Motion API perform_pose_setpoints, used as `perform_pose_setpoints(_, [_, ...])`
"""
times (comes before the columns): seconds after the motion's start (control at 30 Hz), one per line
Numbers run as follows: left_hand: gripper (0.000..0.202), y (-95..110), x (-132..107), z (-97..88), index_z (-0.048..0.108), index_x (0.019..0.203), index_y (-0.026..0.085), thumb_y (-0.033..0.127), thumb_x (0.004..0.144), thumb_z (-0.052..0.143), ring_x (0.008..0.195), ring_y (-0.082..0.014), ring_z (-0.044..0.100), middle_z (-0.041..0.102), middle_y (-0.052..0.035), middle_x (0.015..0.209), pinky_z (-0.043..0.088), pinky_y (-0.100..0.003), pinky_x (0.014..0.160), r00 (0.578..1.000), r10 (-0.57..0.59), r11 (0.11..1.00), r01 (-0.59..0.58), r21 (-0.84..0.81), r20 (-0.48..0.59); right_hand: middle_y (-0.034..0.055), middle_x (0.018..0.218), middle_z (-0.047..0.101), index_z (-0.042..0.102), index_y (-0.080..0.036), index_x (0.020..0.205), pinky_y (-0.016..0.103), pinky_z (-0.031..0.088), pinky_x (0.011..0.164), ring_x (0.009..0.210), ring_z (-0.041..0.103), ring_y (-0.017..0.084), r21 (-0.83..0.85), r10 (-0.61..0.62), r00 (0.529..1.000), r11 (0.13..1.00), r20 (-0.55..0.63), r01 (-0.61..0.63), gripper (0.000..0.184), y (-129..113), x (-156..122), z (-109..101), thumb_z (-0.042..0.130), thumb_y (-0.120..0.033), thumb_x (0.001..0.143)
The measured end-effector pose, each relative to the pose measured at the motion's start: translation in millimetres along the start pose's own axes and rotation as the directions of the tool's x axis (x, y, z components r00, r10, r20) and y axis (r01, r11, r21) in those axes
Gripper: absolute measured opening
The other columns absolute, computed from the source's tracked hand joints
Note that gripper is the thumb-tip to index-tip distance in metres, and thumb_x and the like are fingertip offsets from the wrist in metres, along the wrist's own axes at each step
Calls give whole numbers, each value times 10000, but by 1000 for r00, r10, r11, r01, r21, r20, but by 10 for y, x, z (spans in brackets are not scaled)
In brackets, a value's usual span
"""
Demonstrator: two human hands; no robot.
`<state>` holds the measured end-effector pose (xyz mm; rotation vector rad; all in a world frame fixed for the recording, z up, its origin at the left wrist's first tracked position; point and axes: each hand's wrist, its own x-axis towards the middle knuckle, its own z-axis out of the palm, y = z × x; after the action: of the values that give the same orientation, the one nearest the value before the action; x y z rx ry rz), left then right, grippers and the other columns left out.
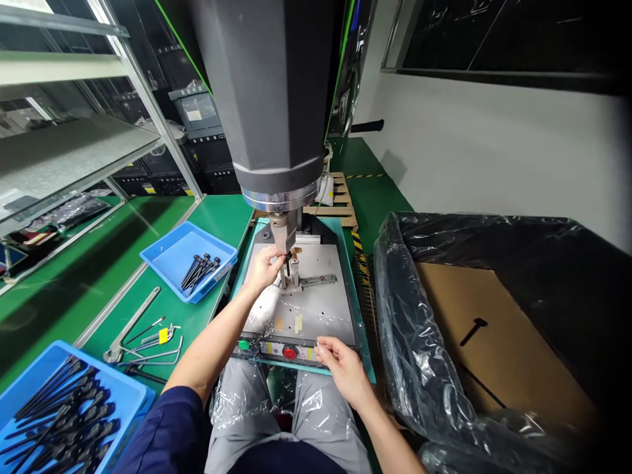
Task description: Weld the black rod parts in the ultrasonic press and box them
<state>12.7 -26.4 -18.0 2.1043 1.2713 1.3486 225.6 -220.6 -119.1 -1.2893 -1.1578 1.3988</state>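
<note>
Green desk at nine o'clock of the metal plate; left hand at ten pinches a black part below the machine head; right hand at five, loosely curled, can't tell its grip. Should that head drop now, pinching fingers could get caught!

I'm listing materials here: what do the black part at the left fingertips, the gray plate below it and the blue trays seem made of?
Black part: maybe plastic or dark-coated metal; it shows too small to tell.
Gray plate: likely metal, dull and flat, with drilled-looking holes.
Blue trays: probably molded plastic, given the even color, slight sheen and rounded corners.
</note>
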Motion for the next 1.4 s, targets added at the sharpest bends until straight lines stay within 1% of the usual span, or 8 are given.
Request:
perform_pose_setpoints(0.37, [288,-32,36,-97,731,959,225,126,851,483,1121,-211,625,725,-59,1095,468,-388,1013,985,72,995,-83,63,156,96,852,730,679,-186,1016,411,581,746,772,713,270,-60,-25,1000,998,-10,25,497,-102,-26,9,643,-627,791])
perform_pose_setpoints(0.5, [367,-57,-39,-224,668,1175,215,144,850,514,1234,-214,566,655,-71,1279,422,-392,1079,999,-48,999,48,8,16,116,879,735,674,-166,1032,413,566,745,786,705,268,-129,-57,996,991,-75,47,479,-195,138,-88,628,-584,803])
perform_pose_setpoints(0.67, [309,-222,-742,-642,681,1131,163,264,871,546,1071,-214,644,696,-97,1173,486,-373,990,916,-330,942,334,-21,-230,132,999,728,661,-170,1103,430,534,855,899,686,269,-330,-184,903,943,-389,50,441,-119,214,-434,600,-514,832])
perform_pose_setpoints(0.87, [465,-480,-1655,-928,645,1196,137,407,818,634,1183,-301,592,639,-169,1276,432,-430,1034,776,-610,733,630,257,-161,192,1192,648,590,-124,1259,468,469,950,1100,605,325,-654,-237,882,750,-407,-100,522,100,338,-714,577,-431,838])
perform_pose_setpoints(1.0, [551,-626,-1689,-778,643,1179,115,498,783,651,1124,-330,620,644,-206,1243,446,-430,985,721,-691,690,643,332,39,200,1293,570,615,-138,1264,513,402,978,1190,501,380,-863,-301,923,502,-241,-62,510,-22,569,-444,595,-434,848])
perform_pose_setpoints(1.13, [563,-738,-1612,-690,640,1153,143,414,671,749,1067,-311,632,666,-180,1164,459,-395,918,704,-709,675,689,266,-25,173,1284,571,635,-194,1240,498,388,933,1172,468,374,-940,-294,956,322,13,112,436,-174,696,71,613,-424,870])
perform_pose_setpoints(1.27, [427,-859,-1597,-754,666,907,165,339,546,813,832,-240,656,705,-91,902,480,-321,734,615,-788,615,788,41,2,136,1040,669,696,-205,1014,396,412,848,1009,566,308,-913,-149,988,396,41,98,196,-219,810,415,630,-299,855])
perform_pose_setpoints(1.4, [250,-812,-1577,-888,598,673,175,295,549,778,611,-151,567,618,-5,645,427,-263,592,644,-763,643,765,-33,45,62,796,665,636,-203,706,319,431,755,824,614,235,-874,-126,990,470,69,121,113,-282,850,431,625,-230,815])
